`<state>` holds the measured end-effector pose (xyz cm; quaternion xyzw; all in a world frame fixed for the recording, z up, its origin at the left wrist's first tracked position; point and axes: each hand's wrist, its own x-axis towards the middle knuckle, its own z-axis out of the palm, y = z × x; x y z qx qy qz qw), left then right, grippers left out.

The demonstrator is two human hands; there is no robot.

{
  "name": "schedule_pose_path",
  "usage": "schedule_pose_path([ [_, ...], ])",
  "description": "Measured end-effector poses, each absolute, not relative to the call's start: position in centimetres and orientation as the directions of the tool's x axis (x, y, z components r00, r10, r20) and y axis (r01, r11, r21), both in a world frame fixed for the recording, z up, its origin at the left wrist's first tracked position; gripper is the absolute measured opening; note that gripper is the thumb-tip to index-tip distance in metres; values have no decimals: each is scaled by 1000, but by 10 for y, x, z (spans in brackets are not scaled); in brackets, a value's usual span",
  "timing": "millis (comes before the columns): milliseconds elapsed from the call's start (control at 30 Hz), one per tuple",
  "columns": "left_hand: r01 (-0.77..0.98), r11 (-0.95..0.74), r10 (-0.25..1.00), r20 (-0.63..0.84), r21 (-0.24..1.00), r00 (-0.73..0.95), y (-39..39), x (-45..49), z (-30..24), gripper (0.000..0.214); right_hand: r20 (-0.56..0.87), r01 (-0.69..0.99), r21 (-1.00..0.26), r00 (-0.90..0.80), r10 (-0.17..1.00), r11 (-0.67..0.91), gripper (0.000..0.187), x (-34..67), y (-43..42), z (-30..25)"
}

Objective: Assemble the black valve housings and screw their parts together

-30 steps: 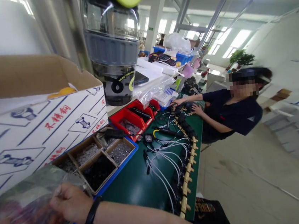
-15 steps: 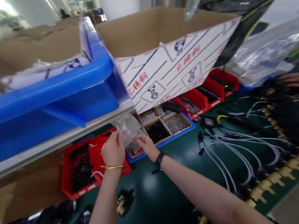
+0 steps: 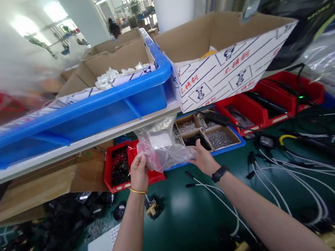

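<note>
A crumpled clear plastic bag (image 3: 162,150) hangs between my two hands above the green bench. My left hand (image 3: 138,173), with a thin gold bangle, pinches the bag's left edge. My right hand (image 3: 203,158), with a black wristband, grips its right side. The bag sits in front of a red bin (image 3: 118,166) of dark parts and a blue tray (image 3: 232,144) holding several small cardboard boxes of screws and black bits. What the bag holds cannot be made out.
A shelf above carries a blue crate (image 3: 94,109) with cardboard boxes and a printed white carton (image 3: 227,71). Red bins (image 3: 261,103) with tools stand to the right. White cables (image 3: 292,176) and brass fittings (image 3: 243,249) lie on the bench; black parts (image 3: 47,234) pile up at left.
The view swung left from a co-worker to the shelf. My hands have lifted the plastic bag from the small boxes and spread it wider between them.
</note>
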<state>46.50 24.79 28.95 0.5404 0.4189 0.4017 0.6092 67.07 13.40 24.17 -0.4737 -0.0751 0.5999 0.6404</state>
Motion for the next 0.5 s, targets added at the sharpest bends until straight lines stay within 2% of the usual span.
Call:
schedule_pose_path([
  [100,-33,137,917,-114,990,383,218,452,289,38,-414,-698,-669,64,908,-256,68,686,120,277],
  [200,16,142,890,-135,990,436,183,442,290,38,-369,-607,-728,-44,928,-318,62,686,115,302],
  [300,88,117,908,-143,989,394,149,431,292,37,-367,-529,-801,63,928,-281,56,674,120,301],
  [433,179,124,973,-155,976,171,107,410,288,35,-287,-430,-892,307,907,-136,56,647,130,270],
  [500,196,177,976,-198,964,91,84,397,283,36,-241,-366,-924,345,907,-107,54,626,127,254],
])
